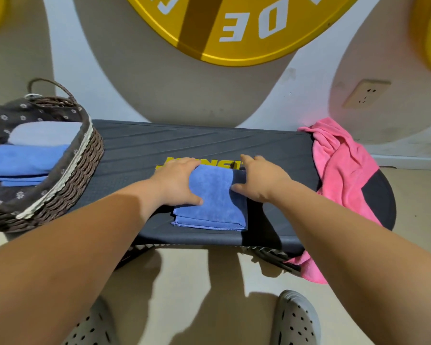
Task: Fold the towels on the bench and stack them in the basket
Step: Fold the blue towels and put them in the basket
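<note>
A folded blue towel (212,202) lies in the middle of the black bench (135,155). My left hand (177,180) rests on the towel's left side, thumb spread across the top. My right hand (259,178) lies at the towel's right edge, its thumb touching the cloth and its fingers stretched toward the far side. A crumpled pink towel (343,170) hangs over the bench's right end. The wicker basket (67,180) on the left holds a folded grey towel (42,133) and a stack of folded blue towels (23,160).
The bench stands against a white and grey wall with a power socket (366,93) at the right. A round yellow sign (234,28) hangs above. My grey perforated shoes (296,319) are on the floor in front of the bench.
</note>
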